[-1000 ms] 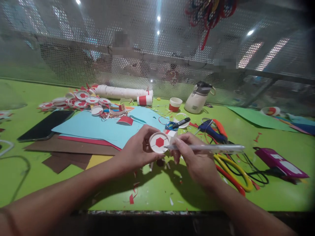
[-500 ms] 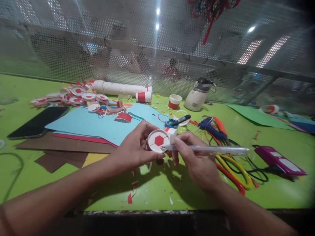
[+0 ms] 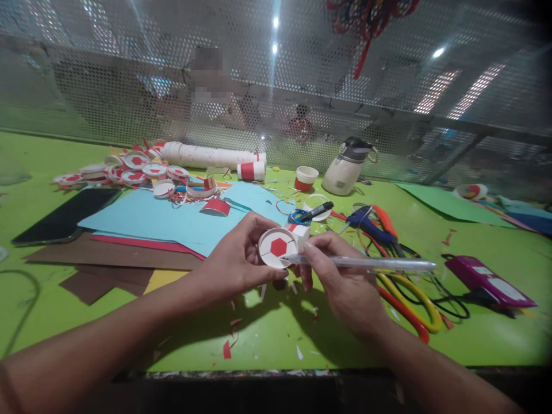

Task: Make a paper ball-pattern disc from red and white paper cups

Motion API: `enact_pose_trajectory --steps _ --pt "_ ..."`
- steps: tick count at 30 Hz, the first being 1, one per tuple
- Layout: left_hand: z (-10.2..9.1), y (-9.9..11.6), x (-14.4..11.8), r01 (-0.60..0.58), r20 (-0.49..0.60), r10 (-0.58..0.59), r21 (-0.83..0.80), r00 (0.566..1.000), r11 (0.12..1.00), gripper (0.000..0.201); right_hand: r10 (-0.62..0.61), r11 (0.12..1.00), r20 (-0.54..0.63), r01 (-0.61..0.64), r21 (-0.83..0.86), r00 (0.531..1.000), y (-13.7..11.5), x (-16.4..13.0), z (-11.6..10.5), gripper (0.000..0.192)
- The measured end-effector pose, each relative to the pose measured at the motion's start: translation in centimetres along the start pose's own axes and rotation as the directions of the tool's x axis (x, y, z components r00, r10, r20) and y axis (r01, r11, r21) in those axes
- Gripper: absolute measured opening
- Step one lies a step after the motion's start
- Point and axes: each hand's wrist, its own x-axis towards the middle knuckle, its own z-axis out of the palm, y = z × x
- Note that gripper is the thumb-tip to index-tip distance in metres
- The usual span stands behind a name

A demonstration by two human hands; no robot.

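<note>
My left hand (image 3: pixel 241 253) grips the rim of a cut paper cup base (image 3: pixel 268 240), its round white face turned toward me. A red hexagon (image 3: pixel 278 248) sits in the middle of that face, with thin dark lines running out from it. Between the thumb and fingers of my right hand (image 3: pixel 345 282) is a clear pen (image 3: pixel 379 263), held nearly level. Its tip meets the white face just below the hexagon. Behind the base, a white and red piece (image 3: pixel 298 232) shows near my right fingertips; how it is joined cannot be seen.
Blue paper sheets (image 3: pixel 142 215) and a phone (image 3: pixel 64 215) lie at left, below a pile of red-and-white cup pieces (image 3: pixel 133 175). Stacked cups (image 3: pixel 207 154) and a bottle (image 3: pixel 345 167) stand behind. At right are scissors (image 3: pixel 414 302), a glue gun (image 3: pixel 371 224) and a purple box (image 3: pixel 487 282).
The view has shifted very slightly. Both hands, the cup base and the pen stay in almost the same position.
</note>
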Motion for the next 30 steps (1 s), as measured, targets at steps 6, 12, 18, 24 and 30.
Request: enact_pose_trajectory --steps 6,12,18,24,30 --pt "-0.05 -0.10 -0.01 -0.004 0.007 0.003 0.025 1.000 1.000 0.049 0.019 1.000 -0.012 -0.019 0.018 1.000 0.11 0.02 0.14 0.018" --pt "-0.06 -0.17 -0.07 -0.002 -0.001 0.002 0.016 1.000 1.000 0.050 0.030 1.000 -0.008 -0.030 -0.007 1.000 -0.02 0.09 0.18 0.018" --pt "-0.07 -0.07 -0.03 -0.016 0.015 0.015 0.024 1.000 1.000 0.048 0.036 0.999 -0.010 -0.036 -0.018 0.999 -0.16 0.03 0.13 0.019" --pt "-0.01 0.04 -0.05 -0.021 0.015 0.021 0.000 1.000 1.000 0.048 0.035 0.999 -0.023 -0.035 -0.029 0.999 -0.20 -0.02 0.21 0.018" --pt "-0.06 0.03 -0.05 -0.014 0.008 0.014 0.029 1.000 0.999 0.049 0.033 0.999 -0.015 -0.033 -0.028 0.999 -0.25 0.04 0.22 0.019"
